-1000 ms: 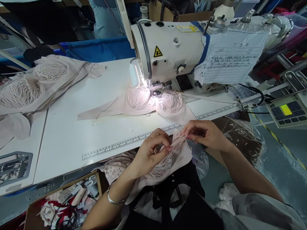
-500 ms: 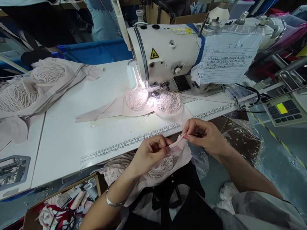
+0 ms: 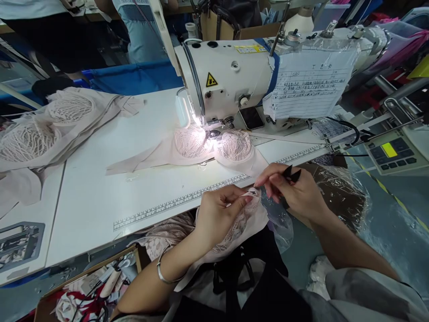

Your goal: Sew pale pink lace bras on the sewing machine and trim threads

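Observation:
My left hand (image 3: 225,214) pinches the top edge of a pale pink lace bra (image 3: 231,235) that lies over my lap, just below the table's front edge. A small dark mark shows on the edge by its fingertips. Closed around black thread snips (image 3: 292,174), my right hand (image 3: 290,190) is right beside that edge; two dark points stick up from between its fingers, and the rest is hidden in the palm. Whether its fingertips touch the fabric, I cannot tell. Another pink bra (image 3: 234,147) lies under the lit needle of the white sewing machine (image 3: 228,76).
More pink bras (image 3: 30,138) are stacked on the table's left. A printed ruler (image 3: 181,203) runs along the front edge. A box of scraps (image 3: 87,286) stands below at left, a control panel (image 3: 390,152) at right. Two people are behind the machine.
My right hand has let go of the bra's edge, and black snips now show in it. My left hand has slid right and up along the edge.

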{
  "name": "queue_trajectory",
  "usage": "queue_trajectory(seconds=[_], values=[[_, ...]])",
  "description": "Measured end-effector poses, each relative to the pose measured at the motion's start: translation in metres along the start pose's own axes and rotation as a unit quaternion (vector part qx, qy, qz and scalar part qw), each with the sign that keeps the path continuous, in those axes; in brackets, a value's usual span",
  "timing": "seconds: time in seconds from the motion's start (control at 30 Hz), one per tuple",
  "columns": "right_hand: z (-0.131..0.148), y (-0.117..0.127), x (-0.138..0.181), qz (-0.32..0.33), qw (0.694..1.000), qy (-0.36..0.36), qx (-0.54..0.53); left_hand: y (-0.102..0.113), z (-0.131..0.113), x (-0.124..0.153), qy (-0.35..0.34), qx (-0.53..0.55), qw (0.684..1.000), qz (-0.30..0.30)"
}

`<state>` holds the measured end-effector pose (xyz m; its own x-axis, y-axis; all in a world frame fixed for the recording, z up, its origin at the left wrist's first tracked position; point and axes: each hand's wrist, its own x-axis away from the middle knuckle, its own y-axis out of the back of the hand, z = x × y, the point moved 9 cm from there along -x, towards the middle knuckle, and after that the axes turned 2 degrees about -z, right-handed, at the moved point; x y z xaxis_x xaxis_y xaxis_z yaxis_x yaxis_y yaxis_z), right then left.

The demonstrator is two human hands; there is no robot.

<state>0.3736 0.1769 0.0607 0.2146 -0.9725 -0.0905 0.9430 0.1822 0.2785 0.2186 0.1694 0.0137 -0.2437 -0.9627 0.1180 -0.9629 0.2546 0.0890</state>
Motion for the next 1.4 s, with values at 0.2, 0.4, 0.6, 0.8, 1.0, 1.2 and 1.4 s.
queue_trajectory(seconds=[0.2,0.4,0.6,0.8,1.0,1.2,1.4], values=[[-0.007,-0.002,-0.002,0.056,0.996,0.012,0.074,-0.005,0.005,-0.004,0.044,0.126,0.991,0.027],[-0.009,-0.018,-0.003,0.119,0.99,-0.026,0.075,-0.006,0.005,-0.005,0.042,0.127,0.99,0.035],[-0.012,-0.022,-0.003,0.121,0.99,-0.025,0.068,-0.003,0.009,-0.004,0.044,0.074,0.996,0.024],[-0.015,-0.024,-0.004,0.102,0.994,-0.037,0.025,-0.005,0.009,-0.004,0.039,0.065,0.997,0.029],[-0.017,-0.021,-0.003,0.051,0.998,-0.039,-0.014,-0.006,0.008,-0.005,0.039,0.087,0.995,0.036],[-0.011,-0.015,-0.007,0.026,1.0,-0.005,-0.012,-0.009,0.005,-0.004,0.014,0.08,0.996,0.024],[0.016,-0.015,-0.001,-0.024,0.982,0.108,0.151,-0.004,-0.014,0.005,-0.086,-0.046,0.995,0.0]])
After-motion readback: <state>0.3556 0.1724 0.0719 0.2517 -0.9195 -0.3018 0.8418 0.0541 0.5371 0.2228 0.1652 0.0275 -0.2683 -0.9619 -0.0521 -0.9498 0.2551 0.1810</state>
